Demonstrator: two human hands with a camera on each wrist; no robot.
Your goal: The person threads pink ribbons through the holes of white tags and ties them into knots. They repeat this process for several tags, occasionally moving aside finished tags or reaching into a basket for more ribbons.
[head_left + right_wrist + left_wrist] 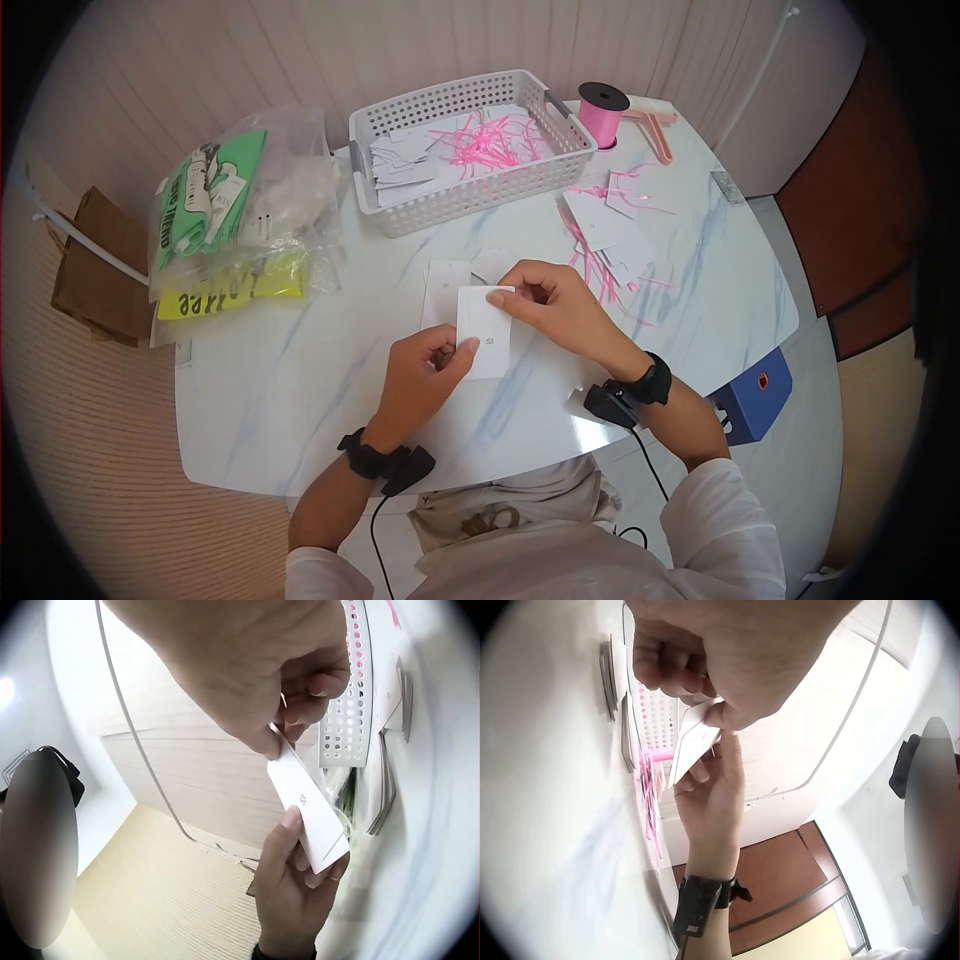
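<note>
Both hands hold a small white card (487,325) with a small dark printed mark, above the table near its middle. My left hand (412,372) pinches the card at its lower left side, thumb on the printed face. At the top right corner my right hand (562,303) pinches it between thumb and fingers. In the right wrist view the card (306,802) tilts between the two hands. Behind it on the table lie two stacks of white cards (440,292), partly hidden by the held card and right hand.
A white perforated basket (480,195) holds white cards and pink ribbon strips. To its right stand a pink ribbon spool (602,122) and a pink-handled tool (657,140). Ribboned cards (608,225) lie beyond the right hand. Plastic bags (240,220) sit at left.
</note>
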